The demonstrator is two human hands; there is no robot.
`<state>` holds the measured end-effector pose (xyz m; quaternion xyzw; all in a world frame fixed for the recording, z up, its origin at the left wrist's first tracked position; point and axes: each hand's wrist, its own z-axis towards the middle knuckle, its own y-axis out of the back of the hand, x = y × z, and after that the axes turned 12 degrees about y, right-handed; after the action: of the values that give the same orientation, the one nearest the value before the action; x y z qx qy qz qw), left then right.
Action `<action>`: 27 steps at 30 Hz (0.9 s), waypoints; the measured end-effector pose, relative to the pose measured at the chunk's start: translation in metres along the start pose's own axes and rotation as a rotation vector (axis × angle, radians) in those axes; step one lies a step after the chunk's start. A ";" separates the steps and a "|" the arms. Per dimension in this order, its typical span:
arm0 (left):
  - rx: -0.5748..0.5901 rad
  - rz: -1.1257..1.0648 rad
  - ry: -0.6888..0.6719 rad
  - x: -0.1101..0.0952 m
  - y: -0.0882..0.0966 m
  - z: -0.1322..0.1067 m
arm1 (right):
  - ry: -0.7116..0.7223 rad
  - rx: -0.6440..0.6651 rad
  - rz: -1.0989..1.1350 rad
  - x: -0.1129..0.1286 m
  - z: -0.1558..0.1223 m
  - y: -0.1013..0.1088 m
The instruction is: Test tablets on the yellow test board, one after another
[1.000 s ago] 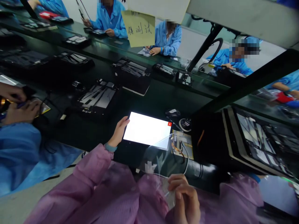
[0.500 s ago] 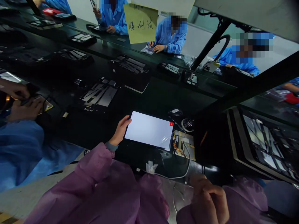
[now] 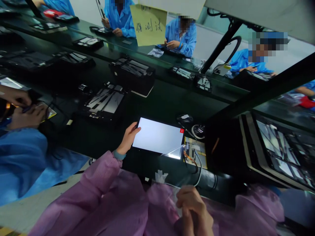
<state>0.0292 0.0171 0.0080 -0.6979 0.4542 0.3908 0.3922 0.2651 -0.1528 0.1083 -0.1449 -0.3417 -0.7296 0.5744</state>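
Left hand (image 3: 129, 139) has fingers on lit tablet (image 3: 158, 137), right hand (image 3: 194, 209) fingers pinch clear film (image 3: 176, 152); brace tablet, pull evenly.

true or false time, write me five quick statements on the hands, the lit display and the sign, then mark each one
1. The left hand holds the lit display panel near its left end. True.
2. The red mark is at the panel's lower left corner. False: it is at the upper right corner.
3. A teal band shows at the left wrist. True.
4. The right hand grips the panel's right edge. False: that hand is apart from the panel, close to the person's body.
5. The yellow sign carries handwriting. True.
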 end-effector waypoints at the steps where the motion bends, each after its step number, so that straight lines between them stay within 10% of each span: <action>1: -0.006 -0.014 0.011 0.000 0.000 0.000 | 0.019 0.024 0.017 0.002 0.003 -0.006; 27: 0.039 0.038 -0.023 -0.005 -0.003 -0.003 | -0.097 -0.052 0.016 0.000 0.008 -0.026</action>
<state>0.0317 0.0167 0.0139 -0.6769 0.4701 0.3973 0.4036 0.2393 -0.1447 0.1051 -0.1975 -0.3487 -0.7258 0.5591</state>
